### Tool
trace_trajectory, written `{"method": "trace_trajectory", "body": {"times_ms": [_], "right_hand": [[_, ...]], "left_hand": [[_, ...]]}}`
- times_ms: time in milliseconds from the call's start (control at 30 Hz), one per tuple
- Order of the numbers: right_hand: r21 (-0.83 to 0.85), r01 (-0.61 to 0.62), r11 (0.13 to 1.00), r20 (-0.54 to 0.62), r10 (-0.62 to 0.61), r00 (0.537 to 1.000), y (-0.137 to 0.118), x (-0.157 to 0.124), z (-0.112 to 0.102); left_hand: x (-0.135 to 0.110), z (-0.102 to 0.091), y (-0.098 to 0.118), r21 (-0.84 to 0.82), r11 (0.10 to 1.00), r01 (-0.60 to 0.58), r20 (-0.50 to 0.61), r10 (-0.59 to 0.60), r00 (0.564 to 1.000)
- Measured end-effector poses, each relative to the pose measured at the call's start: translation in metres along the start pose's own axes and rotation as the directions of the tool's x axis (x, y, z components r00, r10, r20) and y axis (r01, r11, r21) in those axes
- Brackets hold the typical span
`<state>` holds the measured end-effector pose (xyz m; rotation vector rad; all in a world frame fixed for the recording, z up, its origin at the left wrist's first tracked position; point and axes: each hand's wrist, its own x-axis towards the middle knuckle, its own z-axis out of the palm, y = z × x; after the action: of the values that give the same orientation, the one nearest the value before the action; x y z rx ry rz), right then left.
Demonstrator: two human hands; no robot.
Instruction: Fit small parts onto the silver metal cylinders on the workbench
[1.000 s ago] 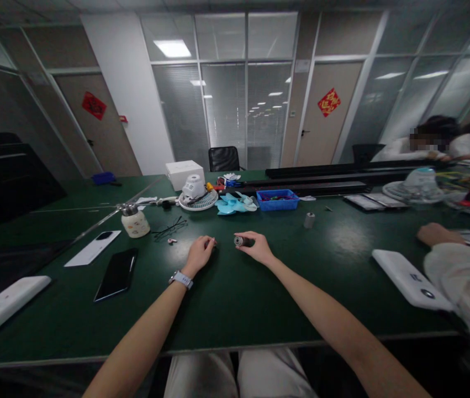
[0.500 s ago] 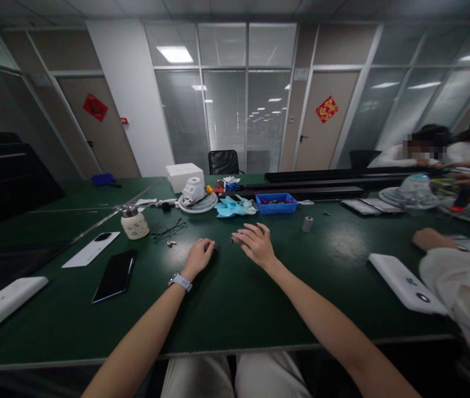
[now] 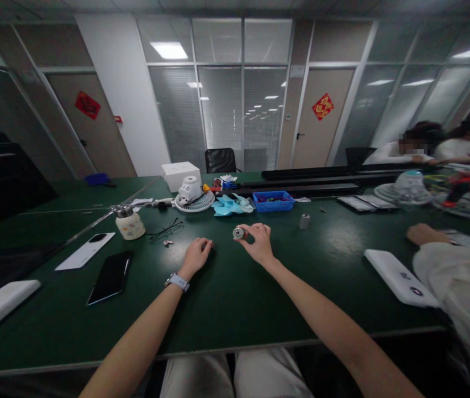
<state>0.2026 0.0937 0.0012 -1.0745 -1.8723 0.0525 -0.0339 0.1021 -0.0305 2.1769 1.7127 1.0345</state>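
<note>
My right hand (image 3: 258, 243) pinches a small round metal cylinder (image 3: 238, 233) between thumb and fingers, just above the green table. Its ringed end face, with a dark centre, is turned toward me. To its left, my left hand (image 3: 197, 255), with a watch on the wrist, rests low over the table. The left fingers are curled together; whatever may be in them is hidden. A similar grey metal cylinder (image 3: 304, 221) stands upright on the table, right of my right hand.
Behind my hands are a blue bin (image 3: 274, 202), light blue fan blades (image 3: 230, 205) and a white fan part (image 3: 191, 190). At left lie a black phone (image 3: 110, 277), glasses (image 3: 167, 229) and a jar (image 3: 130, 224). A co-worker's sleeve (image 3: 450, 276) is near a white device (image 3: 402, 277) at right.
My right hand has turned, bringing the metal cylinder's end face up toward me; before, the fingers covered most of it. My left hand stays in nearly the same place. The view shifts slightly.
</note>
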Motion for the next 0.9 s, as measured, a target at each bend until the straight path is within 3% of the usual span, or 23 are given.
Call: {"method": "trace_trajectory", "body": {"times_ms": [100, 167, 267, 367, 467, 567, 700, 900], "right_hand": [[0.191, -0.064, 0.979, -0.018, 0.069, 0.997, -0.001, -0.001, 0.007], [0.393, -0.139, 0.909, -0.004, 0.153, 0.988, -0.002, -0.001, 0.014], [0.678, -0.309, 0.668, 0.082, 0.348, 0.934, -0.003, 0.002, 0.025], [0.824, -0.458, 0.333, 0.249, 0.515, 0.821, -0.006, 0.006, 0.026], [0.847, -0.527, 0.070, 0.420, 0.519, 0.745, -0.008, 0.011, 0.020], [0.807, -0.585, -0.081, 0.554, 0.447, 0.702, -0.006, 0.012, 0.013], [0.728, -0.653, -0.208, 0.679, 0.349, 0.646, 0.000, 0.013, 0.011], [0.664, -0.691, -0.286, 0.747, 0.294, 0.596, 0.002, 0.014, 0.007]], "left_hand": [[0.000, 0.000, 0.000, 0.007, 1.000, 0.004, 0.004, -0.004, 1.000], [0.000, 0.000, 0.001, 0.012, 1.000, 0.014, 0.007, -0.014, 1.000], [0.001, 0.000, 0.000, 0.021, 1.000, 0.012, 0.009, -0.012, 1.000], [0.001, 0.001, -0.001, 0.029, 1.000, 0.008, 0.011, -0.008, 1.000], [0.001, 0.000, 0.000, 0.027, 1.000, 0.011, 0.016, -0.012, 1.000], [0.000, -0.001, 0.003, 0.025, 1.000, 0.002, 0.018, -0.003, 1.000], [-0.001, -0.002, 0.005, 0.029, 1.000, 0.008, 0.025, -0.008, 1.000], [0.000, -0.001, 0.002, 0.036, 0.999, 0.001, 0.027, -0.002, 1.000]]}}
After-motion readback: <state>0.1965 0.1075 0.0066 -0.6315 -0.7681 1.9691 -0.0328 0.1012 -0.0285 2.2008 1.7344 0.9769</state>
